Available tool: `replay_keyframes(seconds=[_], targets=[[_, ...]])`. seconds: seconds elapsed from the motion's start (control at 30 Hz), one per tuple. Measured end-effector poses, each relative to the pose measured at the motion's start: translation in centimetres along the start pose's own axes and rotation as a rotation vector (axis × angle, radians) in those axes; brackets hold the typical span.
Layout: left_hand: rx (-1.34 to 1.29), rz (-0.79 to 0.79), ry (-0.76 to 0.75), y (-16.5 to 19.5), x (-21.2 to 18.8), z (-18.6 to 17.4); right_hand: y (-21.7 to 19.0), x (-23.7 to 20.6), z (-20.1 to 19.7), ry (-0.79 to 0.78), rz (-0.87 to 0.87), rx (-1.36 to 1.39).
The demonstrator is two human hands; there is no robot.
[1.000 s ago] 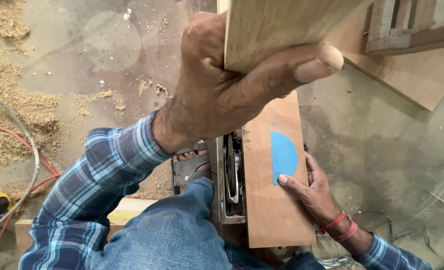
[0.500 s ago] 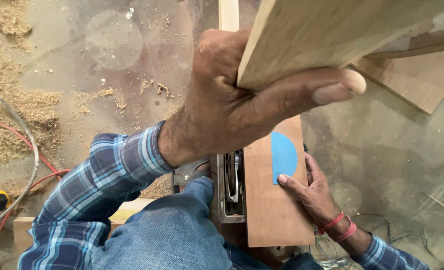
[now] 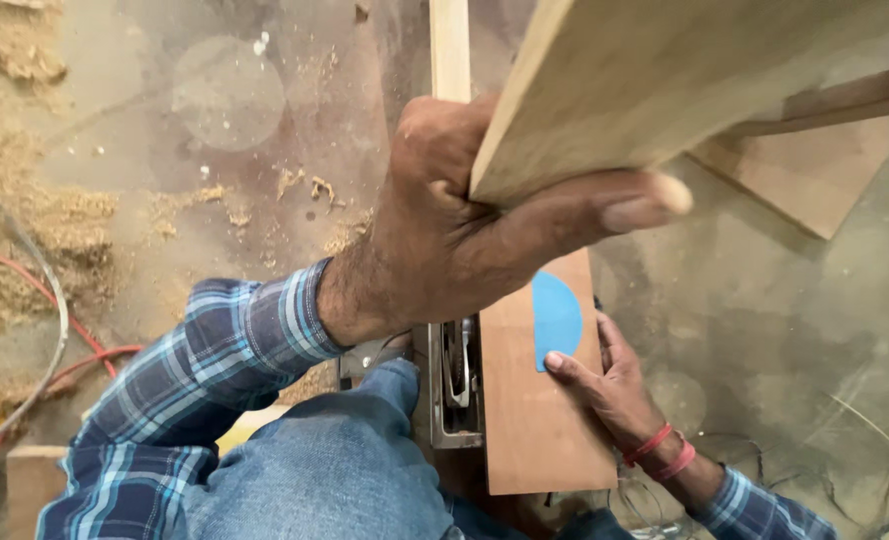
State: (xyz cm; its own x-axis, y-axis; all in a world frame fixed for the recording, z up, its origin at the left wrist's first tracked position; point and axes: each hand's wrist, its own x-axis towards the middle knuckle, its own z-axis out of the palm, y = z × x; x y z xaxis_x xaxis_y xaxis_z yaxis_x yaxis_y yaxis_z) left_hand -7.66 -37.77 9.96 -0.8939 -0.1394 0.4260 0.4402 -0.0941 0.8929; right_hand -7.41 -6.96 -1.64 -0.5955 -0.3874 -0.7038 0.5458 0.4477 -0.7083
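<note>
Left hand (image 3: 465, 235) clamped on the near edge of a pale wooden board (image 3: 685, 75), thumb along its underside. Board now rising closer to the camera than a second ago and covering more of the upper right. Right hand (image 3: 615, 385) staying flat, fingers spread, on the brown plywood panel (image 3: 535, 420) bearing a blue half-round mark (image 3: 557, 318); panel unmoved. Possibly a circular saw (image 3: 457, 375) sitting just left of the panel, partly hidden. Lifting phase evidently under way; panel being held steady. Sawdust (image 3: 25, 230) lying on the floor.
</note>
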Motion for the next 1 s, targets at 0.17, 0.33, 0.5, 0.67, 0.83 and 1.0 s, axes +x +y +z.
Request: replay_keyframes(seconds=[0.17, 0.33, 0.5, 0.67, 0.83, 1.0], targets=[[0.093, 0.013, 0.038, 0.7, 0.6, 0.4, -0.2, 0.0, 0.1, 0.016, -0.001, 0.024], [0.011, -0.044, 0.065, 1.1, 0.7, 0.8, -0.6, -0.1, 0.5, 0.000, 0.058, 0.095], [0.039, -0.054, 0.050, 1.2, 0.9, 0.7, -0.6, -0.1, 1.0, -0.005, 0.003, 0.092], [0.058, 0.014, 0.034, 1.0, 0.8, 0.8, -0.8, -0.3, 1.2, -0.005, 0.000, 0.078], [0.071, 0.064, 0.022, 0.6, 1.2, 0.9, -1.2, -0.4, 1.2, 0.001, 0.031, 0.055], [0.066, 0.068, 0.012, 0.9, 0.9, 1.1, -1.3, -0.4, 1.3, -0.001, 0.026, 0.081]])
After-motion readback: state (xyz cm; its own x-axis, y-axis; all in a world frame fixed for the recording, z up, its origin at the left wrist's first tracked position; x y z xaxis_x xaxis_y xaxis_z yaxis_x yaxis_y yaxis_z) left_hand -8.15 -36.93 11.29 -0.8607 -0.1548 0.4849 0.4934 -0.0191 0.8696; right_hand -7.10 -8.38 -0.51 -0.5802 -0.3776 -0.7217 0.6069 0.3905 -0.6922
